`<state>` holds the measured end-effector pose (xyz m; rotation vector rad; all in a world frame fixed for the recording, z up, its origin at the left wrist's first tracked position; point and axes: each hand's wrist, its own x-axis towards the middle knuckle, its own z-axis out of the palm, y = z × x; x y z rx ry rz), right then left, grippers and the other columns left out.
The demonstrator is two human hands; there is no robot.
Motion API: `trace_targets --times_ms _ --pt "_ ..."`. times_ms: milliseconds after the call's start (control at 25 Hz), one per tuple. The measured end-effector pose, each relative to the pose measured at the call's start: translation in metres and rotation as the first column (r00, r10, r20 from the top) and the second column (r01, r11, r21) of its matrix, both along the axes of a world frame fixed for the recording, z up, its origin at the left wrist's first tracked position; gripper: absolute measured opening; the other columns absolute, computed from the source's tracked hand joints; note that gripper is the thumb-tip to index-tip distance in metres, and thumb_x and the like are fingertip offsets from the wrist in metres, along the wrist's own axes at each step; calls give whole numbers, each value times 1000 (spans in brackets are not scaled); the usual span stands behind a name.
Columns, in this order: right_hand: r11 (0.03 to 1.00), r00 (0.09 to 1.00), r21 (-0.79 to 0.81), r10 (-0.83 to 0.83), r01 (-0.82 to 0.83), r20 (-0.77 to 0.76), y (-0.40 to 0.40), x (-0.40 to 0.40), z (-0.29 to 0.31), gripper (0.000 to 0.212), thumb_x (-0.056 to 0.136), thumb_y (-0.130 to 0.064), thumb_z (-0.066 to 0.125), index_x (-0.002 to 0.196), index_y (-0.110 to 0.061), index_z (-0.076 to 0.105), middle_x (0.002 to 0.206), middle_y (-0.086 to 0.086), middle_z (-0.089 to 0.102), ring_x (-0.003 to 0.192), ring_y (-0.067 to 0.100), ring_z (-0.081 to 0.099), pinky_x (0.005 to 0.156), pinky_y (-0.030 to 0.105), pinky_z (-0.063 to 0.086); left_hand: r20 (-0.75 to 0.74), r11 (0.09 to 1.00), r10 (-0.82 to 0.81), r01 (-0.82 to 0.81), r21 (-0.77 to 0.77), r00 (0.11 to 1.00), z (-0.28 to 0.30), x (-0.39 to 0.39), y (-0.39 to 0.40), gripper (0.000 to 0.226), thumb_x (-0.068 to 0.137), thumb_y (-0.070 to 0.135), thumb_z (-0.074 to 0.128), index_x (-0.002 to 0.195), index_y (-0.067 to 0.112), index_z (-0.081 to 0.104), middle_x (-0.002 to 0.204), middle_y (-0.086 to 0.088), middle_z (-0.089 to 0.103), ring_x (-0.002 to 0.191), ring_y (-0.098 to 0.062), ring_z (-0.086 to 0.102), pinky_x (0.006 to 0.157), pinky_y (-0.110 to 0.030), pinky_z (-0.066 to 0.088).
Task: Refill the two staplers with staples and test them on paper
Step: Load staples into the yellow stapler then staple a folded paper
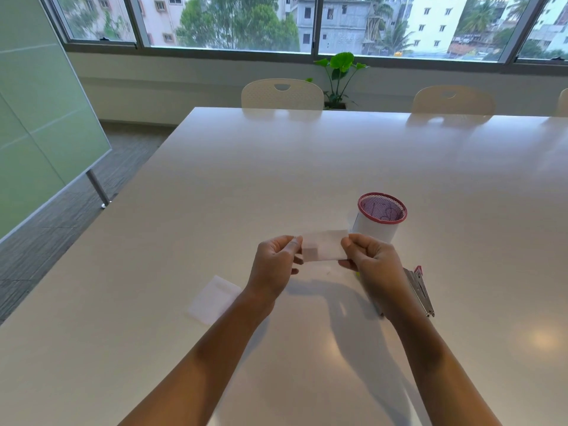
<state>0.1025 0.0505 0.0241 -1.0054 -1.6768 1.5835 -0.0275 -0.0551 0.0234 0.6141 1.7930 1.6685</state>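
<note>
A small white slip of paper (325,245) is held above the table between both hands. My left hand (273,265) pinches its left edge and my right hand (372,256) pinches its right edge. A metal stapler with a red part (419,290) lies on the table just right of my right wrist, partly hidden by the arm. Only this one stapler shows. A second white paper square (213,299) lies flat on the table to the left of my left forearm.
A red mesh pen cup (381,216) wrapped in white paper stands just beyond my right hand. The white table (307,155) stretches far ahead. Two cream chairs (282,93) and a potted plant (339,75) stand at its far side, and a glass partition (46,124) on the left.
</note>
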Motion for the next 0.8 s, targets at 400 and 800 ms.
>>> trace_targets --times_ms 400,800 --pt "665 886 661 -464 349 -1 56 34 39 29 98 -16 59 125 -8 66 119 11 68 91 16 62 73 3 43 -408 976 34 -118 -182 912 -25 -22 -1 31 91 17 61 122 17 62 117 3 67 109 -14 61 91 -20 44" --pt "602 879 775 -457 192 136 73 29 27 34 94 -12 64 128 -12 59 108 11 71 87 23 67 82 29 51 -484 919 -239 35 -392 842 -40 -31 -4 96 73 23 84 147 22 22 137 -2 32 132 -19 41 106 -23 31"
